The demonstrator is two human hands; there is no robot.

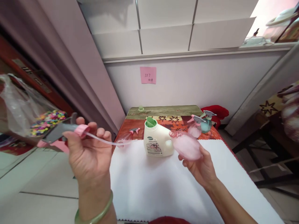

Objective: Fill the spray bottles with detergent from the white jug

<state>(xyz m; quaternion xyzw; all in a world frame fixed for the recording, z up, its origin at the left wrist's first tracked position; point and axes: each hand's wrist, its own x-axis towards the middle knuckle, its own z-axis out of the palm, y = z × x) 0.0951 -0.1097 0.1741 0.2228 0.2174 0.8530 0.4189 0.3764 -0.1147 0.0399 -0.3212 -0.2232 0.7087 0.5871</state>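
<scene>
In my left hand (90, 149) is a grey and pink spray nozzle (80, 130), gripped by its pink collar, with a clear dip tube pointing right. My right hand (202, 166) holds a translucent pink spray bottle (187, 145) that has no head on it. The bottle is tilted, its threaded neck toward the left. Just left of that neck stands a cream detergent jug (157, 141) with a green spout in its open mouth. Nozzle and bottle are well apart.
A white cloth (144, 186) covers the table's front. Two filled spray bottles stand at the back right, one pink (194, 129), one teal (206, 124). A clear spray bottle (126, 137) lies left of the jug. A green cap (141, 108) sits at the far edge.
</scene>
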